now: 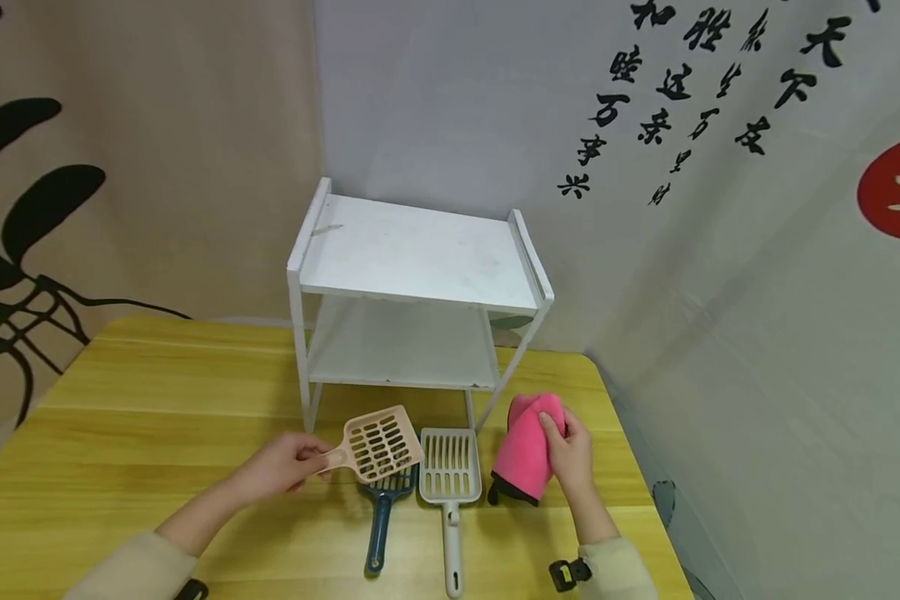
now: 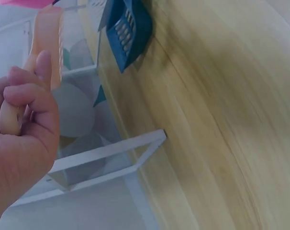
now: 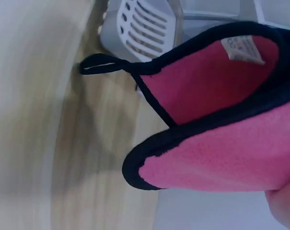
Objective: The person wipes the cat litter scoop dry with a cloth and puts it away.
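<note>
One beige scoop (image 1: 379,444) juts rightward from the gripping left hand (image 1: 291,463).

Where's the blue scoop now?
In the head view, the blue scoop lies on the table, left of the white scoop, its head partly hidden by the beige scoop.

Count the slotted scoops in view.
3: the beige scoop, held in the left hand; the dark blue scoop on the table, partly hidden behind the beige one; the light grey scoop, right of the blue.
</note>
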The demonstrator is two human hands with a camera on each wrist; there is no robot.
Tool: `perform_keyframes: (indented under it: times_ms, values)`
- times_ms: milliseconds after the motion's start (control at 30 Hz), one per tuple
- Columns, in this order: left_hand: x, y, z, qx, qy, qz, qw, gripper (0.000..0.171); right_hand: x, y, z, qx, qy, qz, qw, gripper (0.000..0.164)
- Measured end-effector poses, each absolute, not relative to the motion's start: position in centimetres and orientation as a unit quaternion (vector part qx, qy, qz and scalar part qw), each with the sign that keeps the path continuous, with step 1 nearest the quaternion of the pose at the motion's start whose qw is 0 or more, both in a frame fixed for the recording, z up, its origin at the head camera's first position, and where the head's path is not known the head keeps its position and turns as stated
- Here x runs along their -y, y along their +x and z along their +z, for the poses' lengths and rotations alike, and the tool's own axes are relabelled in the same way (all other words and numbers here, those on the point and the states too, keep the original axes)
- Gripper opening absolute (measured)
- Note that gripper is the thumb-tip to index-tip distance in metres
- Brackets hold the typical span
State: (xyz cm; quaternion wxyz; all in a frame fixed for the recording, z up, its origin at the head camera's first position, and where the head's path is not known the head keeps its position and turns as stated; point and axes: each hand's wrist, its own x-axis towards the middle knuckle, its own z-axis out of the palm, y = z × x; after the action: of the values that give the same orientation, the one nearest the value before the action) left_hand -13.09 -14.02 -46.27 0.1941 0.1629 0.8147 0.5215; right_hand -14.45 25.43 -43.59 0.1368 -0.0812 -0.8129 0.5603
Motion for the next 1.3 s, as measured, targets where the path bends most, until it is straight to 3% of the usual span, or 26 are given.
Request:
perform_keyframes:
  times_ms: [367,600,867,1300]
  values:
    - [13.5,-13.5,-45.7,-0.771,0.159,0.569,0.239,0.03,-25.3,-14.9,-44.5,0.778,-0.056,0.601,0.173,0.033]
    - [13.4,-13.7,-45.6,-0.766,0.147,0.579,0.239,0.031,-23.8,-14.9,-43.8,0.776,-0.038,0.584,0.235,0.028]
    - [13.1,-13.9,-45.4,-0.776,0.143,0.569,0.232,0.033,-21.2,-13.8,-41.9,0.767,0.001,0.605,0.215,0.026]
    - [11.2,-14.1,-44.8,-0.776,0.157,0.561,0.245,0.029,-18.0,-13.1,-42.9,0.798,0.061,0.58,0.152,0.028]
